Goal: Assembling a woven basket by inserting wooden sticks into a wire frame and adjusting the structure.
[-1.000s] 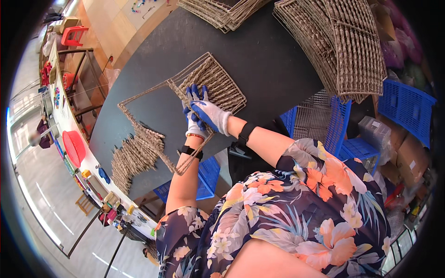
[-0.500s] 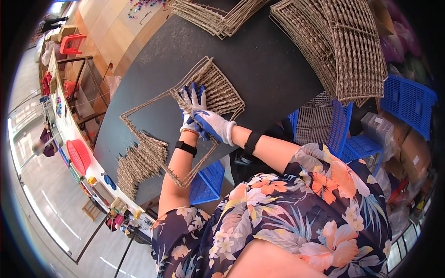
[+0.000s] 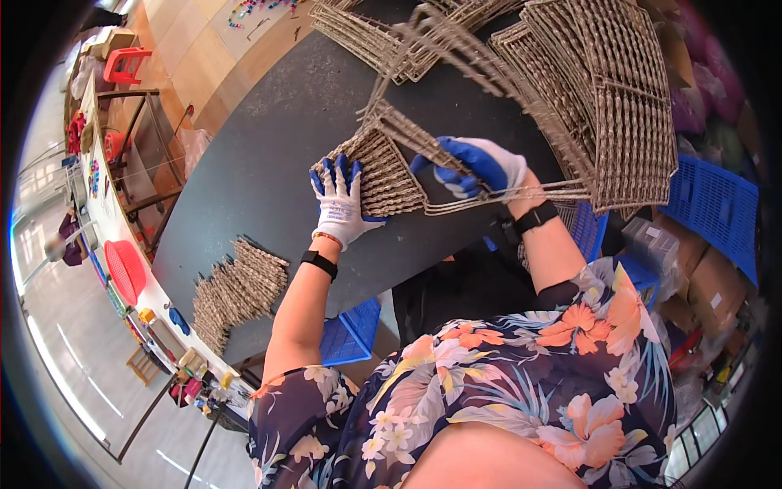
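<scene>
My left hand (image 3: 336, 204), in a white and blue work glove, lies with fingers spread on the left edge of a tapered panel of twisted rope rows (image 3: 389, 175) on the dark table. To the right, my right hand (image 3: 482, 169), gloved alike, is closed round one side of a rope-wrapped frame (image 3: 423, 140). This frame is tilted up and blurred by motion; its far part overlaps the stacks behind it, so its full outline is hard to make out. A heap of short twisted rope pieces (image 3: 240, 289) rests left of my left forearm.
Stacked rope-wrapped frames (image 3: 366, 42) lie at the table's (image 3: 269, 138) far edge. A tall stack of woven panels (image 3: 631, 122) stands at the right. Blue plastic crates (image 3: 713, 208) and cardboard boxes (image 3: 717, 273) are beyond it. Leftward are a red basket (image 3: 125, 273) and a red stool (image 3: 126, 65).
My right hand has left my left hand and swung right, carrying the frame that had lain around my left forearm. My left hand stays on the panel.
</scene>
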